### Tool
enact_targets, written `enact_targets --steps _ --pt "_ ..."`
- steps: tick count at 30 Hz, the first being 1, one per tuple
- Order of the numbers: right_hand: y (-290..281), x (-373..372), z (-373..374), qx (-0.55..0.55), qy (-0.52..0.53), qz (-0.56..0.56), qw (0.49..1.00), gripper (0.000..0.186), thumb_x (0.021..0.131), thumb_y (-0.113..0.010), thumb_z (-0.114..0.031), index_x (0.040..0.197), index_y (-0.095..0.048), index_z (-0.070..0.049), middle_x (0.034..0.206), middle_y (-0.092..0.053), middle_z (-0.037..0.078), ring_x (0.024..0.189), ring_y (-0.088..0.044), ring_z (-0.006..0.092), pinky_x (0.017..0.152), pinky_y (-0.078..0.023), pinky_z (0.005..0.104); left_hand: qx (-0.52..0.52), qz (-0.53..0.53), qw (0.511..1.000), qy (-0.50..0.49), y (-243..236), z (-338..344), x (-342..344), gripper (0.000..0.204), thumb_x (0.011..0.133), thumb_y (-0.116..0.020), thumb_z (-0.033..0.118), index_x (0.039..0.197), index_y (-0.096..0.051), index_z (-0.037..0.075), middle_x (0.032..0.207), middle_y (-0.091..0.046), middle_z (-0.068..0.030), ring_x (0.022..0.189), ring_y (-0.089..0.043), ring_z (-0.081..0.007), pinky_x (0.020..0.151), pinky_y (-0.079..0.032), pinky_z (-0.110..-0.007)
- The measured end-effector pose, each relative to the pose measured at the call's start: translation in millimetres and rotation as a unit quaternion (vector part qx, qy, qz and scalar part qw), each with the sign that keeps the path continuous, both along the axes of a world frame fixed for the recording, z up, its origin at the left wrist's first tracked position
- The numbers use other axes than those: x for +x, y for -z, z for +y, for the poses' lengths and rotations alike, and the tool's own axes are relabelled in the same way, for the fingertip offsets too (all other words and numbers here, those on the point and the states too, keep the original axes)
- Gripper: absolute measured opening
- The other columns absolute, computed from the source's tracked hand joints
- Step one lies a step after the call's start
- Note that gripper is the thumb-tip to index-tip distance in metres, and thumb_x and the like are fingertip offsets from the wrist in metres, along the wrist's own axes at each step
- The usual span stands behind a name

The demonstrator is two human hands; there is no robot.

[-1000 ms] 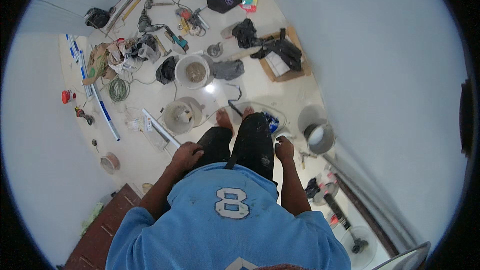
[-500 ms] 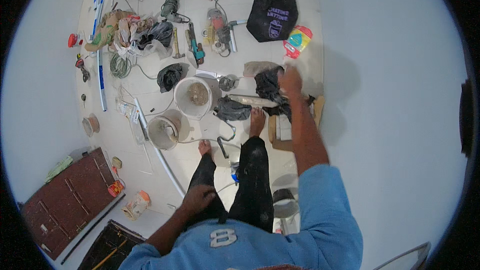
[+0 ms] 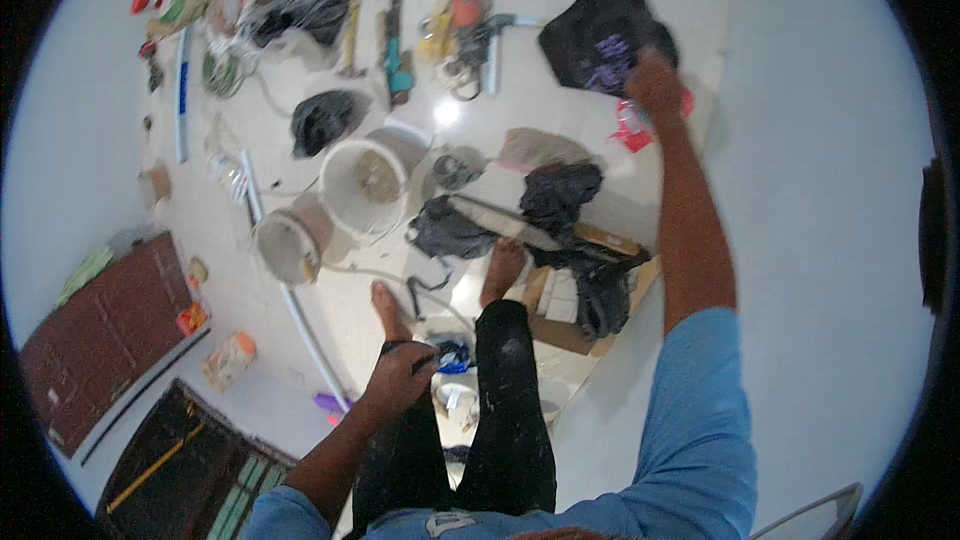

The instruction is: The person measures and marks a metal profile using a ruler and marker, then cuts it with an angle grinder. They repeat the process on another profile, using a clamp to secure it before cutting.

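Observation:
My right hand point(image 3: 655, 88) reaches far out on the right, over the lower right corner of a black cloth tote bag point(image 3: 592, 32) with purple print. Under and beside it shows a red plastic packet point(image 3: 632, 130), partly covered by the hand. Blur hides the fingers, so I cannot tell whether they grip the bag or the packet. My left hand point(image 3: 402, 380) rests on my left leg near the knee, fingers laid over the black trousers. Closer to my feet, crumpled black plastic point(image 3: 602, 302) lies over an open cardboard box point(image 3: 560, 333).
Two whitish buckets, one larger point(image 3: 340, 185) and one smaller point(image 3: 275, 240), stand left of my feet. Beyond them lie a red-and-grey power tool point(image 3: 463, 15), a teal pipe wrench point(image 3: 397, 70) and a hammer point(image 3: 350, 45). A long pipe point(image 3: 300, 310) runs along the left; a wall rises right.
My right hand has moved from the black plastic near the box out to the tote bag and packet. The whole view has shifted and turned. My left hand stays on my leg.

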State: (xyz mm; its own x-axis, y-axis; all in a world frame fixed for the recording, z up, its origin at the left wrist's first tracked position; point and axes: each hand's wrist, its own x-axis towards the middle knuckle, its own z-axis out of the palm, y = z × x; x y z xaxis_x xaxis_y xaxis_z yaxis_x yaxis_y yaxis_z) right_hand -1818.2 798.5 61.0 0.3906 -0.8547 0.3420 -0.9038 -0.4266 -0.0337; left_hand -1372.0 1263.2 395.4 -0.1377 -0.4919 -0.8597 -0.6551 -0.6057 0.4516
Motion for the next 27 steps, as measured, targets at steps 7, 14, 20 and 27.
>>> enact_targets --steps 7,14,20,27 --pt "-125.2 80.4 145.0 0.237 -0.008 -0.09 0.967 0.024 0.091 -0.063 -0.005 0.113 -0.072 -0.006 0.108 -0.066 0.017 0.107 -0.065 0.04 0.093 -0.057 0.0522 -0.337 -0.013 0.935 -0.109 123.1 -275.1 -117.2 0.059 0.096 -0.083 0.041 0.134 -0.068 -0.001 0.13 -0.071 -0.0266 0.121 -0.069 -0.0419 0.102 -0.055 -0.051" --pt "-175.5 59.0 197.4 0.24 -0.043 -0.16 0.956 0.024 0.086 -0.066 -0.007 0.11 -0.071 -0.006 0.104 -0.063 0.014 0.104 -0.065 0.0363 0.09 -0.057 0.0486 -0.287 -0.154 0.942 0.076 198.5 -442.4 -174.0 0.052 0.092 -0.083 0.047 0.123 -0.079 0.005 0.118 -0.079 -0.0221 0.119 -0.072 -0.0431 0.101 -0.057 -0.057" --pt "-177.4 79.0 247.8 0.232 -0.02 -0.196 0.953 0.023 0.084 -0.069 -0.008 0.107 -0.069 -0.006 0.104 -0.063 0.015 0.103 -0.065 0.0364 0.09 -0.058 0.0481 -0.501 -0.094 0.85 0.133 195.4 -378.4 -222.9 0.042 0.098 -0.072 0.034 0.123 -0.077 0.002 0.114 -0.079 -0.0223 0.107 -0.076 -0.0441 0.1 -0.059 -0.052" --pt "-199.0 91.2 268.1 0.329 0.195 -0.266 0.885 0.023 0.099 -0.067 -0.009 0.122 -0.068 -0.006 0.108 -0.074 0.023 0.102 -0.074 0.0446 0.088 -0.059 0.0563 -0.278 0.02 0.941 -0.19 241.9 -390.3 -180.8 0.028 0.102 -0.073 0.026 0.096 -0.073 -0.001 0.087 -0.075 -0.016 0.083 -0.071 -0.0243 0.08 -0.057 -0.042"
